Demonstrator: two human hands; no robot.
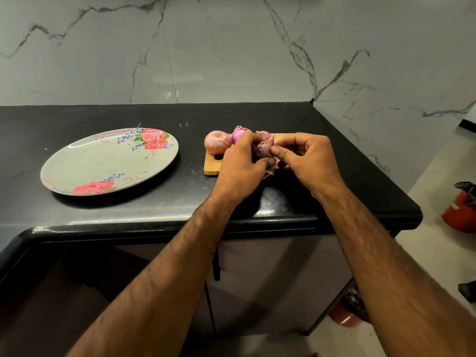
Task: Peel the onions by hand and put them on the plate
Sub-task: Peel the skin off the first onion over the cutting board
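Over a small wooden cutting board [211,168], my left hand [239,166] grips a pink onion [262,148] whose papery skin hangs loose. My right hand [306,158] pinches that loose skin between thumb and fingers. Behind my hands lie a brown-skinned onion [217,141], a shiny purple onion [239,135] and part of another pink one [265,135]. The oval floral plate [108,161] sits to the left on the black counter, with nothing on it.
The black counter [334,161] ends at a corner on the right and meets a marble wall behind. A scrap of onion skin [268,173] lies by the board. Red bins [461,215] stand on the floor at the right.
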